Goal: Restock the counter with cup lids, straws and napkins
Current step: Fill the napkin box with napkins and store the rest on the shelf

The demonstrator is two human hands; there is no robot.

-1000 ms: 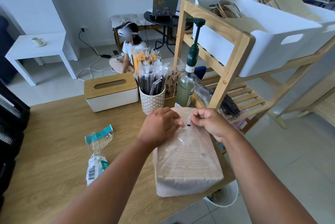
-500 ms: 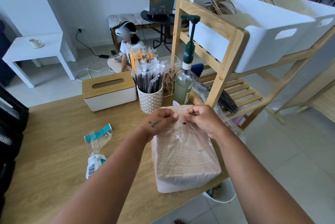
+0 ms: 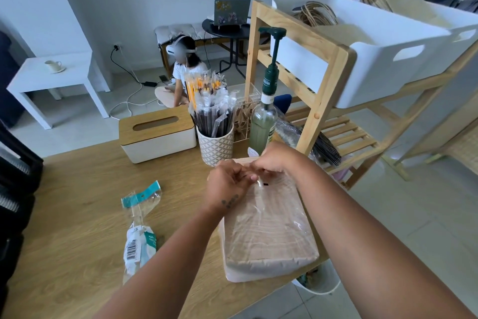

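A pack of brown napkins (image 3: 266, 233) in clear plastic wrap lies on the wooden counter (image 3: 77, 228) near its right edge. My left hand (image 3: 227, 184) and my right hand (image 3: 276, 158) meet at the pack's far end, and both pinch the plastic wrap there. Behind them stands a patterned cup (image 3: 216, 144) full of wrapped straws (image 3: 209, 106). A white napkin box with a wooden slotted lid (image 3: 155, 132) sits to the cup's left.
An opened plastic wrapper (image 3: 139, 225) lies on the counter at left. A pump bottle (image 3: 265, 117) and a clear organiser (image 3: 244, 117) stand behind my hands. A wooden shelf (image 3: 326, 73) with white bins stands at right. A white bucket (image 3: 320, 282) sits below. A person sits on the floor beyond.
My left hand has turned palm up and slid a little towards me on the wrap. My right hand has closed in over the pack's far end. The pack has stayed put.
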